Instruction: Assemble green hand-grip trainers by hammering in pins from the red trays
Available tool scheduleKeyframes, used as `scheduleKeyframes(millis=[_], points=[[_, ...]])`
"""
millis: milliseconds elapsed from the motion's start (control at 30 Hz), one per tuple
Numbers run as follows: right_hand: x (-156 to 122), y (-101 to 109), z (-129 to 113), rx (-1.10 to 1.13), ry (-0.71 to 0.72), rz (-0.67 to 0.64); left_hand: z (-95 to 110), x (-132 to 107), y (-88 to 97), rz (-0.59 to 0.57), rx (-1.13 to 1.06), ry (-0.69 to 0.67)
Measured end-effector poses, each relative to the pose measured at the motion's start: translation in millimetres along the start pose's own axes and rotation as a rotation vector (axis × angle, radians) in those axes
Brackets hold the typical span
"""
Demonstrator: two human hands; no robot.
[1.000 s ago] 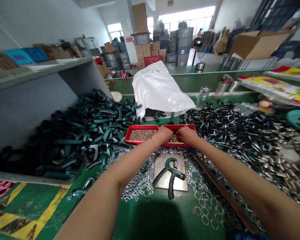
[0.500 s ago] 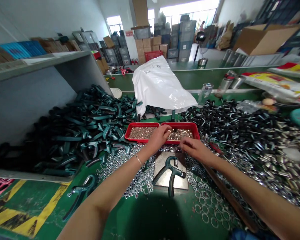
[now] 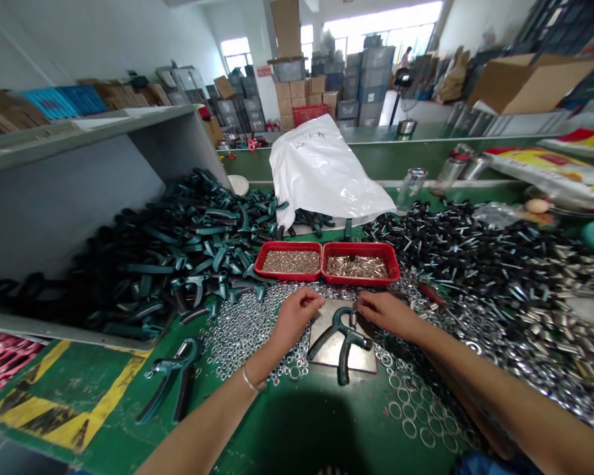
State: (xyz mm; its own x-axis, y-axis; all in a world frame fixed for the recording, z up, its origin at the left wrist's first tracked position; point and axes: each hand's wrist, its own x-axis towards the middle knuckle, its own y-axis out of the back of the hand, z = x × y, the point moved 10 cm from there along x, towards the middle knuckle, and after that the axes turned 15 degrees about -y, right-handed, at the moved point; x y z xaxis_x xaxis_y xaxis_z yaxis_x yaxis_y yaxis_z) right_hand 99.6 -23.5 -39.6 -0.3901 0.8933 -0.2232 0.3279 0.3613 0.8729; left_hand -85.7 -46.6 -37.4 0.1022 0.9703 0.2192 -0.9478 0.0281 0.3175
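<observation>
Take the plate in the middle as the dial's centre. The green-topped workbench [image 3: 317, 422] fills the view. From nine to eleven o'clock lies a big heap of dark teal plastic grip handles [image 3: 178, 257]; from one to three o'clock a heap of black-knobbed steel screws [image 3: 475, 247], with silvery metal sleeves [image 3: 549, 330] beyond it. At twelve o'clock, far back, slumps a white plastic bag [image 3: 321, 171]. Just this side of it, two red plastic trays stand touching: the left tray [image 3: 262, 269] holds tiny brassy parts, the right tray [image 3: 395, 272] small silvery pins. Loose steel washers [image 3: 242, 330] are strewn around a flat grey steel plate [image 3: 361, 359].

On that plate lies the dark teal hand-grip exerciser with a coil spring [image 3: 339, 333], its handles pointing to six o'clock. The right hand [image 3: 386, 313], at two o'clock, has its fingertips drawn narrow on the spring end. The left hand [image 3: 294, 316], at ten o'clock, has its fingers curled together at the plate's edge; whether they hold anything I cannot tell. A second assembled teal grip [image 3: 171, 376] lies at eight o'clock.
</observation>
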Motion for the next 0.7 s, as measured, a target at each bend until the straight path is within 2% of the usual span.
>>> scheduleKeyframes(millis=[67,167,267,333,433,533,600,700], points=[[-2,1,-10,-0.172,0.029,0.038,1,-6,-9.4,-0.058,0.057,-0.022],[-8,-4,-38,-0.418,0.147,0.075,9,-11,-35.0,-0.191,0.220,-0.146],[-4,-14,-55,-0.492,0.182,0.015,17,-14,-53.9,-0.259,0.391,-0.241],[3,-16,-53,-0.493,0.137,-0.032,21,-15,-58.7,-0.268,0.466,-0.261],[8,-7,-34,-0.490,0.043,-0.037,28,-17,-60.7,-0.282,0.545,-0.283],[-5,8,7,-0.524,-0.137,0.020,33,-16,-64.6,-0.315,0.628,-0.328],[-21,14,37,-0.551,-0.258,0.041,37,-15,-74.2,-0.377,0.694,-0.406],[-44,11,68,-0.558,-0.354,0.022,44,-20,-95.5,-0.526,0.777,-0.579]])
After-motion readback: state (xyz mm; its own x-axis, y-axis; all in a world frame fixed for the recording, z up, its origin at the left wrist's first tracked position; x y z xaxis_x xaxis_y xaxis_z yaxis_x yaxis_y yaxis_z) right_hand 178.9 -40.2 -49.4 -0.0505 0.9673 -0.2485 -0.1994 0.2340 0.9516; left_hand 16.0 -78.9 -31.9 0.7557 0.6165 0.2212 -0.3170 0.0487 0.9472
